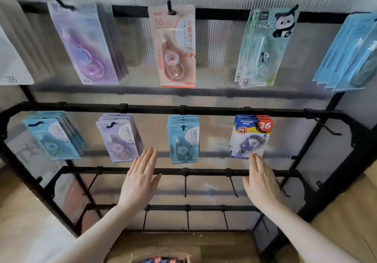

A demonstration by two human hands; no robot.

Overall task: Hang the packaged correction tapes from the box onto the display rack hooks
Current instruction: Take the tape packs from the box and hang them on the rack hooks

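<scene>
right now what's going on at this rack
A person is stocking a display rack with packaged correction tapes. Both hands are empty and open: the left hand and right hand hover in front of the second row. More packs wait in the box below. The lower hooks are bare.

I read "36" on the salmon-pink carded correction tape [174, 46], "PANDA" on the mint-green panda pack [265, 46], and "JINUO", "PET", "36" on the blue-and-yellow pack [252, 136].
</scene>
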